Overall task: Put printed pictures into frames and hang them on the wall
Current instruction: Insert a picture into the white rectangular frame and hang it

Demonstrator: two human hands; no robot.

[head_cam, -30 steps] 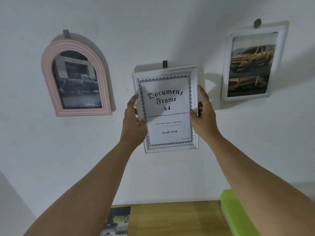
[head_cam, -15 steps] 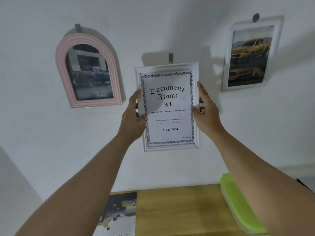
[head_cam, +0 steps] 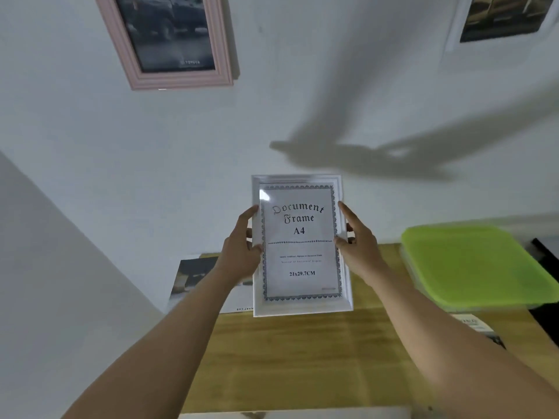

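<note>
I hold a white picture frame (head_cam: 301, 306) upright in the air above the wooden table (head_cam: 302, 364), away from the wall. Its insert reads "Document Frame A4". My left hand (head_cam: 240, 252) grips its left edge and my right hand (head_cam: 358, 243) grips its right edge, thumbs on the front. A printed picture (head_cam: 193, 276) lies on the table's far left corner, partly hidden by my left arm and the frame. The pink frame (head_cam: 178, 77) with a dark car picture hangs on the wall at upper left. A white frame (head_cam: 453, 31) with a car picture hangs at upper right, mostly cut off.
A box with a lime-green lid (head_cam: 472, 264) sits on the table's right side. Small dark items (head_cam: 478, 328) lie in front of it. A grey side wall (head_cam: 60, 297) stands to the left. Shadows of my arms fall on the white wall.
The white frame has come off its wall hook and moved down toward the table in both hands. The view has tilted downward, so the two hung frames have slid to the top edge.
</note>
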